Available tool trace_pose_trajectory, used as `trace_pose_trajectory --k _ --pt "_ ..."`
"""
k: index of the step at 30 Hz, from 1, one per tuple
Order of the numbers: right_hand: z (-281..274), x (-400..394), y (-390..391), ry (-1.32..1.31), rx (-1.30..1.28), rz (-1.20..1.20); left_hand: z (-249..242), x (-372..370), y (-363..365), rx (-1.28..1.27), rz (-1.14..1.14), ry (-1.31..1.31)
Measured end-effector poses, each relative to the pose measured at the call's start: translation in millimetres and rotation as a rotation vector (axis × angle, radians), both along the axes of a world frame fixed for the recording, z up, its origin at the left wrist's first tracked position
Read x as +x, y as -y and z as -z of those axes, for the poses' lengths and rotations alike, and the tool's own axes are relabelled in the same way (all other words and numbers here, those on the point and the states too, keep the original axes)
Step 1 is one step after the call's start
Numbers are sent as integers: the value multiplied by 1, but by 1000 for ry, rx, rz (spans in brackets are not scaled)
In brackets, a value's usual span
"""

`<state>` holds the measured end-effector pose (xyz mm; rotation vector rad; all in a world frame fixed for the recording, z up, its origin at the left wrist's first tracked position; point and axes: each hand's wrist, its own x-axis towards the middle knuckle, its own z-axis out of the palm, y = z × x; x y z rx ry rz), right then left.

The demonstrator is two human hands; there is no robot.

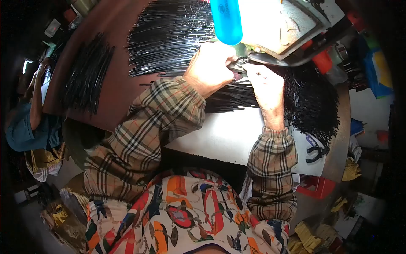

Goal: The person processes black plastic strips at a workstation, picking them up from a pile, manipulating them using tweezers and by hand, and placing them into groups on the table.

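My left hand (211, 67) is at the machine's working point, its fingers closed at a small metal part (241, 62); what they pinch is too small to name. Facing it from the right, my right hand (267, 86) has its fingers pressed together beside the same part, and anything in them is hidden. Thin black strips (232, 96) lie beneath and between the hands. A large pile of black strips (169, 38) spreads behind my left hand, and another dark pile (313, 99) sits to the right of my right hand. The lit white machine (270, 25) stands just beyond the fingers.
A blue object (227, 21) hangs over the machine's left side. Another bundle of black strips (86, 74) lies on the brown table (120, 91) at left. Dark-handled pliers (315, 153) rest at the right front. A co-worker (34, 122) is at the far left.
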<state>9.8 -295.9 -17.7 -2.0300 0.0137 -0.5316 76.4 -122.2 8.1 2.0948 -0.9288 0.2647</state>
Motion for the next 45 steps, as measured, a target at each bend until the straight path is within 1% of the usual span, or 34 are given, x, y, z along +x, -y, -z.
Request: trace_pose_trajectory --k 1,4,7,9,10,11,12,13,15,16,17,18,19,20,21,22,24,26,27,28,30,33,35,37,38,40,41,42,44,45 --pt "0 1 1 2 19 -10 -1 0 1 34 -35 56" --pt "-1 0 1 3 52 -23 5 0 3 -62 -83 126" --pt "0 0 2 43 -18 -12 6 3 3 -37 -144 158" --pt "-7 -2 -2 95 -78 -19 -1 -1 -2 -67 -121 147" --pt "-16 -7 -7 63 -137 -14 -6 -3 -6 -81 -112 140" --pt "-27 -14 -12 30 -195 -12 -11 -4 -10 6 -103 233" --pt "-31 -19 -17 -7 -253 -12 -11 -2 -13 -44 -11 194" --pt "-26 -21 -16 25 -214 -49 -7 1 -11 -98 82 152" --pt "-24 -24 -19 74 -144 -96 -8 2 -16 -221 226 -124" --pt "-24 -27 -20 99 -110 -122 -8 -1 -19 -295 274 -359" --pt "-28 -32 -20 5 -21 -121 -8 -5 -23 -370 319 -595" --pt "-19 -35 -15 -21 76 -134 -9 -10 -28 -447 360 -830" --pt "-25 -41 -14 -58 162 -113 -11 -19 -24 -549 355 -869" --pt "-34 -49 -13 -98 246 -92 -3 -25 -20 -748 412 -921" --pt "-38 -56 -6 -158 144 -97 -4 -31 -18 -813 365 -932" --pt "-34 -61 -5 -165 261 -75 -5 -36 -16 -878 318 -941" --pt "-29 -76 -10 -184 559 -175 -3 -47 -8 -1043 257 -1016" --pt "-29 -80 -26 -283 819 -93 13 -50 -4 -866 314 -702" --pt "-17 -83 -25 -226 916 -104 11 -64 2 -931 231 -885" --pt "-11 -80 -26 -203 953 -85 5 -71 4 -841 116 -988" --pt "-5 -75 -27 -153 1022 -43 10 -75 8 -763 48 -869" --pt "-9 -70 -29 -209 1146 -103 8 -75 0 -798 33 -1003" --pt "-11 -67 -32 -218 1235 -126 5 -74 -9 -778 16 -1016" --pt "-6 -62 -33 -235 1166 -155 5 -74 -17 -767 45 -1023" --pt "-3 -60 -33 -242 1132 -166 7 -75 -18 -724 42 -995" --pt "-2 -54 -40 -259 1106 -116 10 -76 -21 -643 35 -938" --pt "-1 -53 -41 -251 1041 -120 10 -75 -25 -602 29 -942" --pt "0 -50 -42 -245 970 -128 13 -69 -29 -496 58 -745" --pt "-1 -50 -38 -237 911 -130 9 -53 -40 -472 -9 -787" --pt "-1 -51 -37 -233 880 -132 -2 -44 -47 -287 -98 -582"
